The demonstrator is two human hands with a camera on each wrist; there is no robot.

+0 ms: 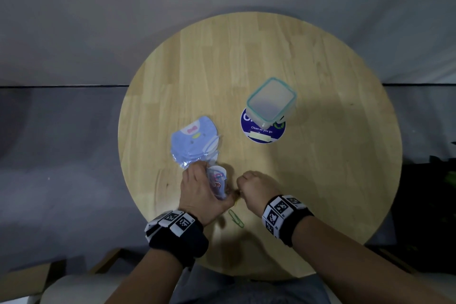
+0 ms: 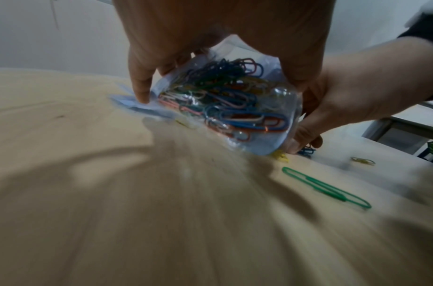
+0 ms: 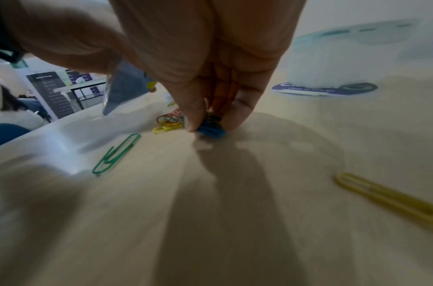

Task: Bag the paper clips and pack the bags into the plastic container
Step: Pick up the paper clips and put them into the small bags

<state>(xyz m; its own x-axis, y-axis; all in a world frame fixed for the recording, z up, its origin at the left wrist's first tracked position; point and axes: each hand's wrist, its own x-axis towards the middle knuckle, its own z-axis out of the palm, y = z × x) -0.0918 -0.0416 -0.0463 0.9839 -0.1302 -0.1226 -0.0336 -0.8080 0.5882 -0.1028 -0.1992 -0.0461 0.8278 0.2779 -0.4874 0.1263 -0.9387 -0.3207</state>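
Observation:
My left hand [image 1: 202, 190] grips a small clear bag [image 2: 225, 104] stuffed with colourful paper clips, held just above the wooden table [image 1: 320, 155]. My right hand [image 1: 256, 190] pinches a bunch of blue paper clips [image 3: 210, 129] against the tabletop beside the bag. A green clip [image 1: 236, 218] lies loose near the front edge, also seen as the green clip [image 3: 116, 152]. A yellow clip [image 3: 386, 199] lies to the right, and a small heap of red and yellow clips [image 3: 169, 121] sits behind my fingers. The lidded plastic container [image 1: 271, 102] stands further back on the right.
A stack of blue cartoon-printed bags [image 1: 195, 140] lies on the table just beyond my left hand. A round blue sticker [image 1: 262, 128] sits under the container. The table's front edge is close to my wrists.

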